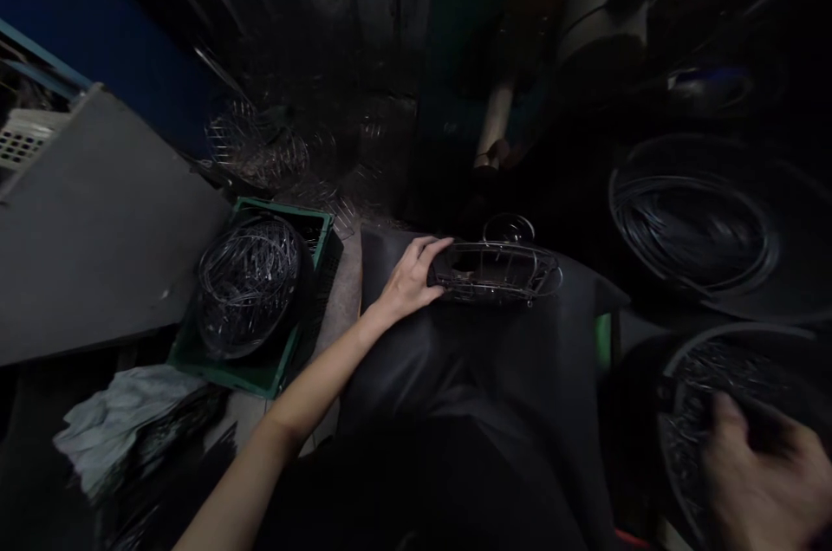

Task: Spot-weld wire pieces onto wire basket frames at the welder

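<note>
My left hand (414, 278) grips the left end of a shallow wire basket (500, 272), thumb below and fingers over its rim. The basket rests on a dark cloth (481, 360) over my lap, its wires running between two metal hoops. Behind it stands a small wire ring (509, 229). At the lower right, my right hand (767, 473) is at a round tub (672, 438) full of small dark metal pieces (721, 369). Motion smears its fingers, and whether anything is in them cannot be made out.
To the left, a green crate (276, 369) holds a dark bowl of wire pieces (250, 282). A pale cloth (130, 417) lies below a grey panel (110, 222). Further wire baskets (256, 144) are piled beyond. Coiled wire (695, 230) lies in a container at right. A machine (497, 122) stands ahead.
</note>
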The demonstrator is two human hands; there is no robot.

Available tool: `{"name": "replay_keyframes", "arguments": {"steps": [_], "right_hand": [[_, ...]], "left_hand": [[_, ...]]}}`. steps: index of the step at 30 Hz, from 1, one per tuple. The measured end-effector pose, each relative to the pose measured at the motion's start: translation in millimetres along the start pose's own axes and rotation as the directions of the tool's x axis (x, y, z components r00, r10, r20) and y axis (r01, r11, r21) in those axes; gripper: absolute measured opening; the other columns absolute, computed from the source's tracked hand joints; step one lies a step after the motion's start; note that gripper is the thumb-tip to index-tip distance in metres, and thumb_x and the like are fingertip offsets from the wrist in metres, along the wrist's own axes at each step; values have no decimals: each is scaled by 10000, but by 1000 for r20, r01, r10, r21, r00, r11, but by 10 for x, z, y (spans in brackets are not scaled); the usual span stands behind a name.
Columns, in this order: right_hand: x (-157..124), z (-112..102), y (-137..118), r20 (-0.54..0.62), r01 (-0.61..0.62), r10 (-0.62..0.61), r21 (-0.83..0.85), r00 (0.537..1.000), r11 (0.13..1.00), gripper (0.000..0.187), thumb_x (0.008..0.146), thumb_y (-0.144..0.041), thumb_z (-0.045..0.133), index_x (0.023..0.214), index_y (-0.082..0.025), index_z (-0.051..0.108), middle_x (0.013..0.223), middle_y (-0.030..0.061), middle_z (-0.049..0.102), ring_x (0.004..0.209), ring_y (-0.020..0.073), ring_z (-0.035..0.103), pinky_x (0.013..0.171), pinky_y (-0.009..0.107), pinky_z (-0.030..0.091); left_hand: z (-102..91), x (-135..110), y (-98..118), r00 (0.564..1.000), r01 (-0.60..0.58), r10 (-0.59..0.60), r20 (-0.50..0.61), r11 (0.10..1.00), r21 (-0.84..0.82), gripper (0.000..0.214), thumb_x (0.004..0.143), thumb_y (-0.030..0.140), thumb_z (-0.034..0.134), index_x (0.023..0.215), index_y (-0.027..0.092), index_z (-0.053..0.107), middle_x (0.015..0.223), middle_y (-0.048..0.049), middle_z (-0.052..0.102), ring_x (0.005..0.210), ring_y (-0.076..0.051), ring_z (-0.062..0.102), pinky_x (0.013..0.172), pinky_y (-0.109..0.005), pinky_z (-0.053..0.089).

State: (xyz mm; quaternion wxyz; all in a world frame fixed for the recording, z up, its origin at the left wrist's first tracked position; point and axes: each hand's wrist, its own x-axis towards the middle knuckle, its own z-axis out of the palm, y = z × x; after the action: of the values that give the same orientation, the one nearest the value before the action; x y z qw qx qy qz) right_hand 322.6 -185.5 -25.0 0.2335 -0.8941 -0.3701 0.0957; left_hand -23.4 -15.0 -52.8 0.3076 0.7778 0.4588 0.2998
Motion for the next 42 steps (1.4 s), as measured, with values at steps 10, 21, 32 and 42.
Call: {"name": "replay_keyframes", "arguments": {"steps": [10,21,32,42], "right_hand": [[-77,577,-991,290,-106,-83,580,953,807,454,623,-573,714,781,-159,617,631,31,631,538,157,591,493,269,501],[213,862,-2128,326,-35,-281,707,903,707,386,683,-514,696,809,-161,607,657,22,651,573,162,612,542,269,491],[82,1126,-2244,-125,475,-486,517,865,712,291,842,-448,551,844,-165,621,782,43,669,690,154,615,658,259,475],[211,1200,-2348,-260,627,-579,459,773,630,234,872,-384,554,856,-159,620,779,41,659,699,144,619,681,247,486]], "left_hand": [[-117,425,360,998,-65,64,14,972,226,625,715,95,596,1297,246,426,1200,-75,440,1140,-237,474,976,-403,465],[-76,584,461,988,-134,156,-11,881,454,611,749,13,482,1311,220,364,1199,-94,457,1157,-235,489,1076,-559,327],[-128,680,398,982,-116,171,-85,886,449,554,772,35,483,1291,210,400,1165,-92,453,1133,-231,489,1079,-552,323],[-182,827,281,953,-163,253,-164,891,425,504,797,46,452,1273,210,429,1159,-85,461,1118,-212,492,1084,-546,328]]}}
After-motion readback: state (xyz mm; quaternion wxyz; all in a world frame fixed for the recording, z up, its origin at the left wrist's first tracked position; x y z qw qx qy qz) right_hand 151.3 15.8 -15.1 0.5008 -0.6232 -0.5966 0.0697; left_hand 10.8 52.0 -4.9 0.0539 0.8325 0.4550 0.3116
